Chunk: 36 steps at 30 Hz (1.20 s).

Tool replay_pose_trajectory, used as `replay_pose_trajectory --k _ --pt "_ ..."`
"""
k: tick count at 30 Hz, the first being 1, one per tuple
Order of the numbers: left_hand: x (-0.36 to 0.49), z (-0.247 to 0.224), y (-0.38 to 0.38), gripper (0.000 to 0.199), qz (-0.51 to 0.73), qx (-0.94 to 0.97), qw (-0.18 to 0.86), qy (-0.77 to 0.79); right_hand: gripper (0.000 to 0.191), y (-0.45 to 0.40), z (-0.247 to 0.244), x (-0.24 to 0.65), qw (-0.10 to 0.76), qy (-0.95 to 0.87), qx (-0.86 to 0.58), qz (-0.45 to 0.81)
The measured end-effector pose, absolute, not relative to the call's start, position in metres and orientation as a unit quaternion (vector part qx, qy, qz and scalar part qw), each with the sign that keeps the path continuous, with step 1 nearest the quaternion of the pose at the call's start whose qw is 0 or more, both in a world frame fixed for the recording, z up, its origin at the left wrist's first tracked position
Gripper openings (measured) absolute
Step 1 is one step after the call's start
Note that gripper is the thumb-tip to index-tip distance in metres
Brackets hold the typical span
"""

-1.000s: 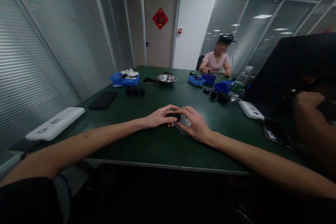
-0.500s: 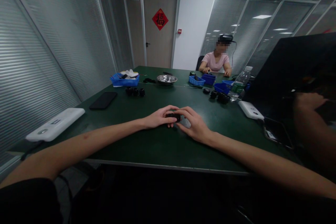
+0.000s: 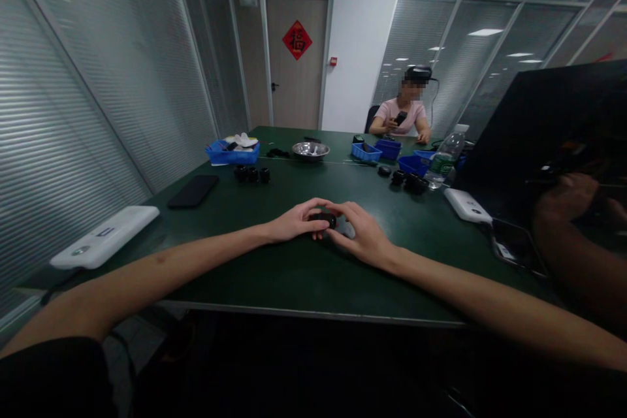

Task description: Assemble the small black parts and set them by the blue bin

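Near the middle of the green table (image 3: 274, 274), my left hand (image 3: 296, 221) is closed round a small black cylindrical part (image 3: 325, 218), its thumb lying along the near side. My right hand (image 3: 361, 232) curves in from the right, with its fingertips and thumb on the right end of the same part. Under my right palm, a pale translucent object (image 3: 347, 228) shows in part; what it is cannot be made out.
Several black round parts (image 3: 252, 174) and a blue basket (image 3: 234, 153) lie back left, a metal bowl (image 3: 311, 151) centre back. Blue bins, black parts (image 3: 415, 183) and a bottle (image 3: 443, 160) stand right. A phone (image 3: 193, 191) lies left. A person (image 3: 401, 114) sits opposite; another's arm is at far right.
My hands have hardly moved and still hold the black part. The person opposite has raised a dark object in one hand. The arm at far right has shifted slightly lower.
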<state>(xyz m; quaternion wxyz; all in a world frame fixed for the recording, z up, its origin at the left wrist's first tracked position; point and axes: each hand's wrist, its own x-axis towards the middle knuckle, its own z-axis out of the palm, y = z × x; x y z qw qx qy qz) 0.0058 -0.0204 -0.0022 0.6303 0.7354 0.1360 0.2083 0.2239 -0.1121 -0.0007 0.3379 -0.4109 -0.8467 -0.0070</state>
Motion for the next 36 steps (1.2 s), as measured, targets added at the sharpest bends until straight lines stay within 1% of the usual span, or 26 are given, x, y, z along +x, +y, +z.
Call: replay_pose_trajectory --k 2,4,9,14,18,23,27,32,36 --pt "0.0055 -0.0019 -0.0202 0.056 0.205 0.734 0.632 0.139 0.033 -0.1116 -0.0004 0.225 0.334 -0.849 -0.409 -0.009" --pt "0.0055 -0.0025 -0.0198 0.057 0.199 0.736 0.632 0.139 0.03 -0.1113 -0.0008 0.226 0.335 -0.855 -0.397 -0.01" --pt "0.0064 -0.0043 -0.019 0.055 0.192 0.744 0.627 0.128 0.032 -0.1118 -0.0029 0.2258 0.336 -0.869 -0.362 -0.016" --pt "0.0058 -0.0038 -0.0192 0.056 0.204 0.735 0.633 0.132 0.043 -0.1128 -0.0024 0.2241 0.347 -0.856 -0.382 0.007" --pt "0.0058 -0.0059 -0.0181 0.057 0.201 0.735 0.634 0.133 0.034 -0.1112 -0.0044 0.226 0.348 -0.858 -0.377 0.011" --pt "0.007 -0.0077 -0.0176 0.056 0.194 0.745 0.627 0.121 0.034 -0.1093 -0.0076 0.2264 0.352 -0.871 -0.343 0.005" --pt "0.0069 -0.0051 -0.0189 0.055 0.203 0.741 0.629 0.122 0.044 -0.1104 -0.0053 0.2247 0.357 -0.861 -0.363 0.012" --pt "0.0056 -0.0051 -0.0179 0.057 0.199 0.739 0.631 0.124 0.034 -0.1099 -0.0052 0.2269 0.351 -0.857 -0.377 0.008" --pt "0.0057 -0.0057 -0.0174 0.056 0.189 0.747 0.627 0.116 0.034 -0.1089 -0.0076 0.2281 0.351 -0.866 -0.355 0.0"
